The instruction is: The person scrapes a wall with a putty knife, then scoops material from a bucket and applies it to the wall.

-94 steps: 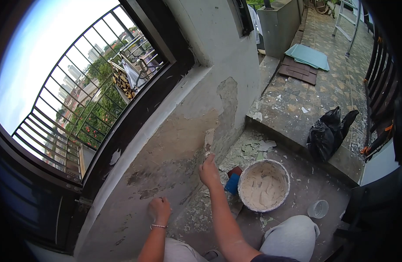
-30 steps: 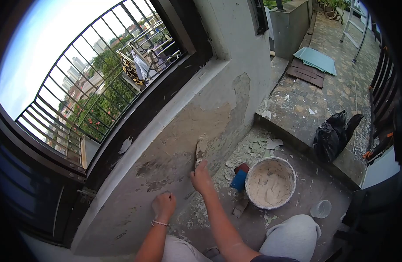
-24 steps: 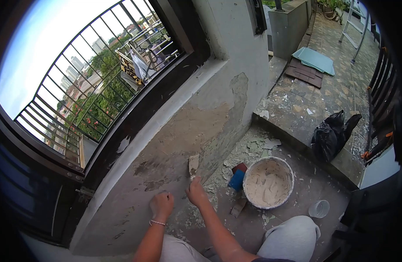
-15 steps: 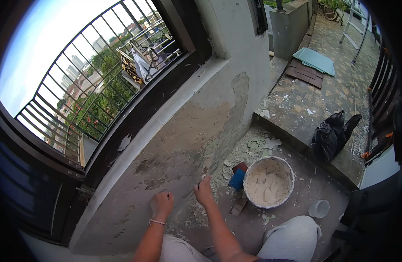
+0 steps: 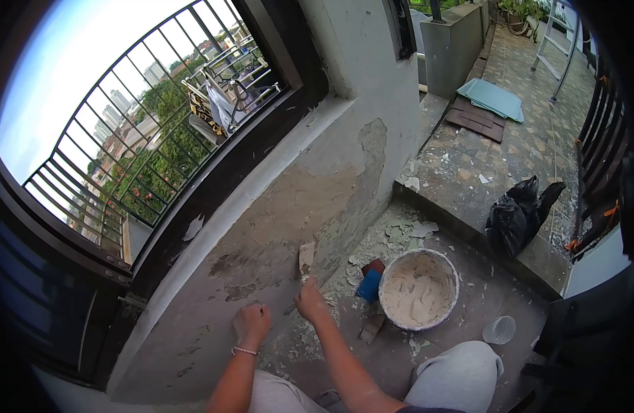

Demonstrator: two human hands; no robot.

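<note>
My right hand (image 5: 310, 301) is closed round the handle of a putty knife (image 5: 307, 256). The pale, smeared blade points up against the low wall (image 5: 282, 206), beside a patch of bare, peeled plaster. My left hand (image 5: 252, 325), with a beaded bracelet at the wrist, is curled into a fist close to the wall's lower part; whatever it holds, if anything, is hidden. To the right of my right hand stands a round bucket (image 5: 454, 289) with pale beige paste (image 5: 418, 292) in it. A blue scraper-like piece (image 5: 369, 285) leans beside the bucket.
Flaked paint (image 5: 393, 237) litters the floor along the wall's foot. A clear plastic cup (image 5: 499, 330) stands near my knee. On the raised tiled step are a black plastic bag (image 5: 518, 217), light-blue sheets (image 5: 492, 100) on brown boards (image 5: 477, 121), and a stepladder (image 5: 556, 58) farther back.
My right hand has shifted slightly left and up, and the putty knife's blade now shows broad and flat against the wall. My left hand has barely moved. The view has tilted slightly.
</note>
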